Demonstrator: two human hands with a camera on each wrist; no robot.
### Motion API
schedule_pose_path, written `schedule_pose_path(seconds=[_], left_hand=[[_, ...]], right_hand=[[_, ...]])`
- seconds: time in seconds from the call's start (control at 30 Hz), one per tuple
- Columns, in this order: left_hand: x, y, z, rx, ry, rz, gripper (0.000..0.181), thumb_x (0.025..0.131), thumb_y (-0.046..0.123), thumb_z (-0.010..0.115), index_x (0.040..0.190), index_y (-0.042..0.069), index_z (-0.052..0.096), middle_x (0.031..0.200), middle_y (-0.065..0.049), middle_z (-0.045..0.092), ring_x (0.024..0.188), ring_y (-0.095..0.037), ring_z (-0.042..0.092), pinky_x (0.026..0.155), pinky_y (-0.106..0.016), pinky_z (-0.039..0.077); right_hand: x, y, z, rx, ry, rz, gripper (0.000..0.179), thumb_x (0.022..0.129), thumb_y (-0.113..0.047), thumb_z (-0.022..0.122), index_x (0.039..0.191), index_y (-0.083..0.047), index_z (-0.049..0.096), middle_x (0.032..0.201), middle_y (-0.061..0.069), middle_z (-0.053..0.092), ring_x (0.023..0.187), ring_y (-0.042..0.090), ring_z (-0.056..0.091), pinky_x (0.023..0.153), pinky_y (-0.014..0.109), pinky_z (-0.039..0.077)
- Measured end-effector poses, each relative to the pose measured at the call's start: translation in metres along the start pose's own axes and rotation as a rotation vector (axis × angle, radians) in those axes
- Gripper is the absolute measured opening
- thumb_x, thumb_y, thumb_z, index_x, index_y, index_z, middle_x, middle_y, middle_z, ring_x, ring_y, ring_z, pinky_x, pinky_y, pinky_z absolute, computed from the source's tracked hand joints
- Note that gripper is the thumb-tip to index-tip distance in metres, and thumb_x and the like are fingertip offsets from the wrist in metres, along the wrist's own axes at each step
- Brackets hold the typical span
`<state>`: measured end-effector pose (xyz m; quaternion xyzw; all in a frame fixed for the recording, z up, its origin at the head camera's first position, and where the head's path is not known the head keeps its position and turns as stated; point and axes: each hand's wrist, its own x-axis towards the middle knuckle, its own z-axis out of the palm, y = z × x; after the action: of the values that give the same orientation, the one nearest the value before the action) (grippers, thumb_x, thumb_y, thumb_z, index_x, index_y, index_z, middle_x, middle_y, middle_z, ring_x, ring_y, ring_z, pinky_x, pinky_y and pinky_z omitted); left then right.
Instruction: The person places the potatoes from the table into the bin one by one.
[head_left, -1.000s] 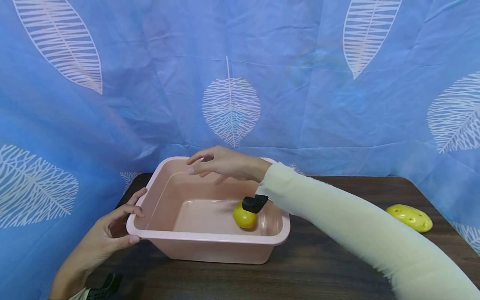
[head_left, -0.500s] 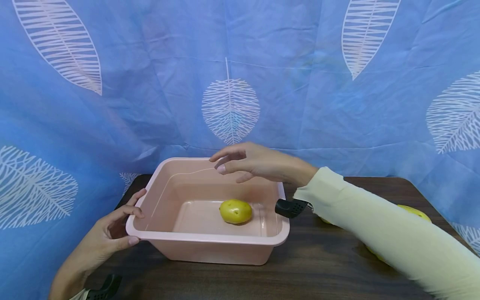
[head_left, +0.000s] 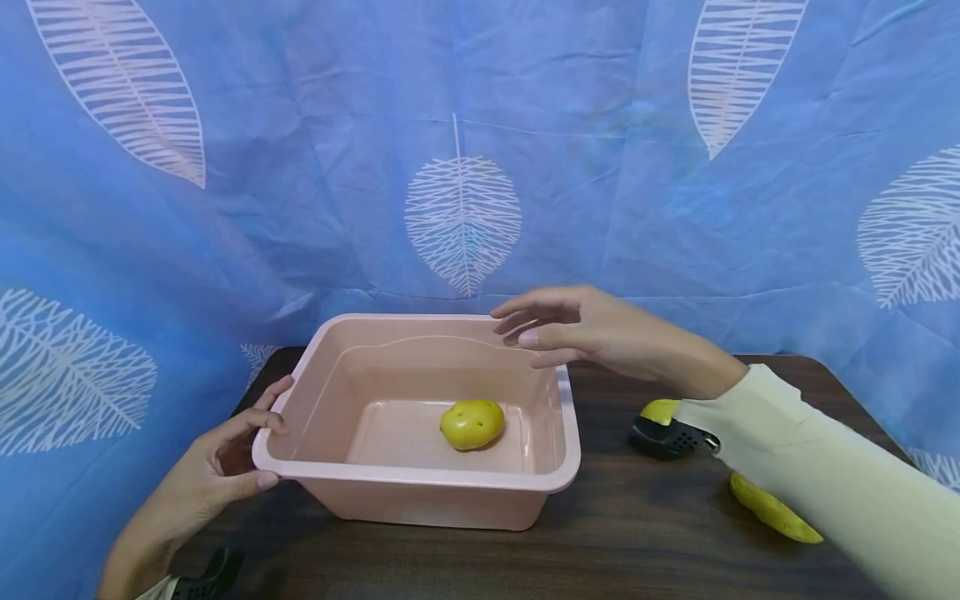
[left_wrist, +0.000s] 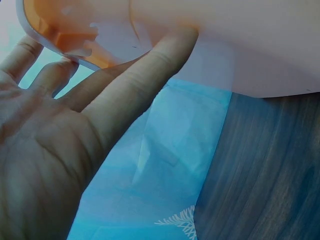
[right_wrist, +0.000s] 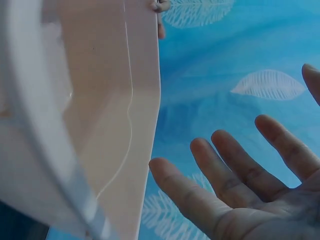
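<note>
A pink plastic basin (head_left: 420,473) stands on the table, with a yellow potato (head_left: 472,424) lying on its floor, right of the middle. My left hand (head_left: 206,467) holds the basin's left front corner, fingers over the rim and thumb against the outer wall. In the left wrist view that thumb (left_wrist: 155,70) presses the pink side. Over the basin's back right corner hovers my right hand (head_left: 592,329), fingers spread loosely and nothing in them. The right wrist view shows these fingers (right_wrist: 230,175) apart beside the basin wall (right_wrist: 110,100).
Right of the basin lies a long yellow piece (head_left: 772,508), partly under the right sleeve (head_left: 832,467). Another yellow thing (head_left: 660,411) shows behind the black wrist camera (head_left: 667,437). A blue leaf-patterned cloth (head_left: 337,167) hangs behind the dark wooden table (head_left: 637,533).
My right hand has drawn back rightward from above the basin's middle to its right back corner. The potato has shifted slightly left and turned. My left hand stays on the rim.
</note>
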<state>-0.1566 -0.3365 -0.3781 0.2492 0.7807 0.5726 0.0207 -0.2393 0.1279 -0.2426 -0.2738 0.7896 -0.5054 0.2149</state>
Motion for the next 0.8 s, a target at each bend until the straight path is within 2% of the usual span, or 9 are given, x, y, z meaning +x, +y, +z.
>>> schedule_pose_path(seconds=[0.17, 0.37, 0.63, 0.8], left_hand=[[0.001, 0.001, 0.000, 0.001, 0.003, -0.011, 0.045, 0.093, -0.014, 0.066, 0.134, -0.001, 0.052, 0.177, 0.003, 0.015, 0.146, 0.012, 0.033, 0.098, -0.021, 0.055], [0.000, 0.001, 0.000, 0.005, 0.008, -0.015, 0.045, 0.093, -0.013, 0.066, 0.134, -0.001, 0.052, 0.177, 0.003, 0.015, 0.146, 0.012, 0.033, 0.097, -0.021, 0.056], [0.000, -0.001, -0.001, 0.009, 0.004, -0.004, 0.045, 0.093, -0.015, 0.065, 0.134, -0.001, 0.052, 0.177, 0.004, 0.015, 0.146, 0.012, 0.032, 0.096, -0.020, 0.055], [-0.001, -0.002, -0.003, 0.011, 0.001, -0.002, 0.047, 0.093, -0.015, 0.065, 0.136, 0.000, 0.052, 0.177, 0.005, 0.016, 0.147, 0.012, 0.032, 0.096, -0.020, 0.055]], right_hand=[[-0.023, 0.009, -0.011, 0.019, 0.032, -0.020, 0.047, 0.105, -0.020, 0.063, 0.150, -0.012, 0.054, 0.152, 0.010, 0.058, 0.143, 0.032, 0.054, 0.105, 0.042, 0.056], [-0.056, 0.024, -0.026, 0.056, 0.076, -0.052, 0.043, 0.107, -0.014, 0.057, 0.150, -0.010, 0.054, 0.154, 0.011, 0.056, 0.136, 0.018, 0.061, 0.102, 0.039, 0.057], [-0.109, 0.065, -0.050, 0.054, 0.115, -0.063, 0.045, 0.110, -0.005, 0.045, 0.155, -0.011, 0.048, 0.152, 0.003, 0.058, 0.135, 0.012, 0.061, 0.102, 0.033, 0.057], [-0.139, 0.094, -0.057, 0.061, 0.149, -0.120, 0.048, 0.110, 0.002, 0.039, 0.157, -0.005, 0.044, 0.155, 0.004, 0.057, 0.137, 0.011, 0.059, 0.102, 0.033, 0.057]])
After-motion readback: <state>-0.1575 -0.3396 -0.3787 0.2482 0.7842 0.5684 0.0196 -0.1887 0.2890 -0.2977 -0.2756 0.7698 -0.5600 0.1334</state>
